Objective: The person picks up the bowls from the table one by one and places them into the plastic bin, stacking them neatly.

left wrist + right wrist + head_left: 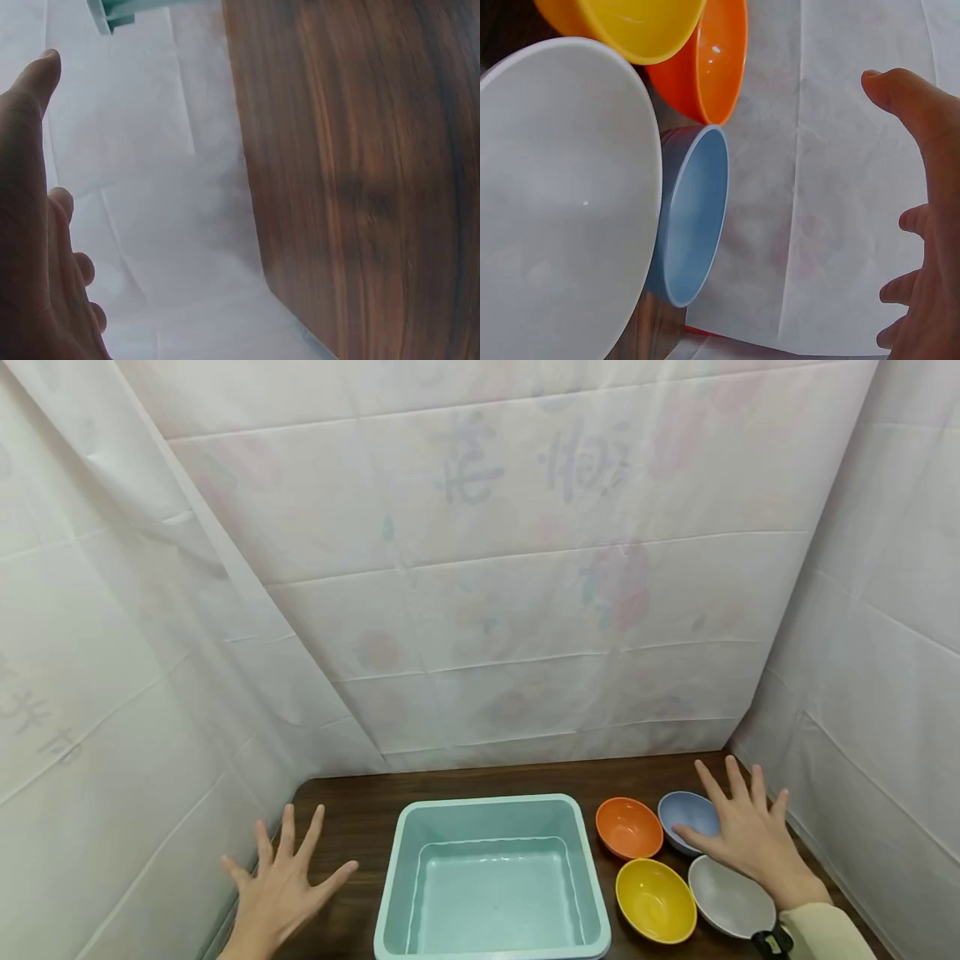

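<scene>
My left hand (pixel 279 887) is spread, fingers apart, over the table's left side, beside the teal basin, and holds nothing. With fingers likewise splayed, my right hand (pixel 750 835) hovers over the bowls at the right, overlapping the blue bowl (pixel 685 814) and the white bowl (pixel 731 897) in the head view. An orange bowl (pixel 628 828) and a yellow bowl (pixel 656 902) stand just left of those two. In the right wrist view the blue bowl (pixel 697 217) sits beyond the white bowl (pixel 562 210), apart from the fingers.
A rectangular teal basin (pixel 495 799) stands at the middle of the dark wooden table (pixel 352 797), left of the bowls. White cloth sheets (pixel 525 610) hang behind the table and along both sides. A dark band (pixel 772 942) circles the right wrist below a pale sleeve.
</scene>
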